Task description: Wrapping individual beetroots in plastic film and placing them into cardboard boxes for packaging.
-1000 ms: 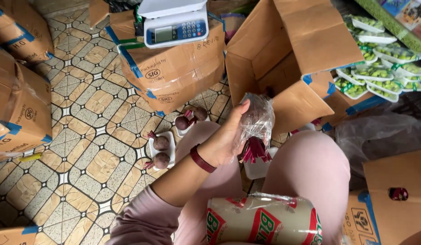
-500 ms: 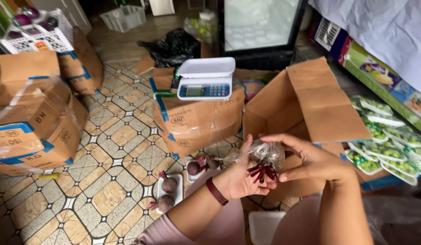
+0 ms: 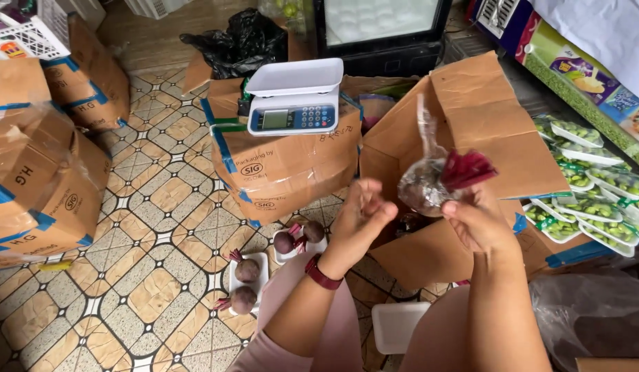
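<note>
The right hand [image 3: 479, 224] is raised at about three o'clock from the view's centre, its fingers [image 3: 452, 207] curled shut on a clear plastic bag of beetroot [image 3: 430, 180], whose dark red stalks poke out toward two o'clock and whose twisted top stands straight up. The left hand [image 3: 361, 222] hovers just beside the bag at its nine o'clock, fingers loosely bent and half open, gripping nothing; whether a fingertip brushes the plastic cannot be told. A dark red band [image 3: 322, 273] circles that wrist. Behind the bag, an open cardboard box [image 3: 485, 131] gapes with its flaps spread. At eleven o'clock from the hands, a white digital scale [image 3: 295, 96] sits on a stack of taped cartons [image 3: 285, 169]. At seven o'clock on the patterned tile floor [image 3: 154, 234], two white foam trays [image 3: 249, 279] each carry two beetroots [image 3: 247, 270]. At the far right edge lie trays of wrapped green vegetables [image 3: 581, 179].
</note>
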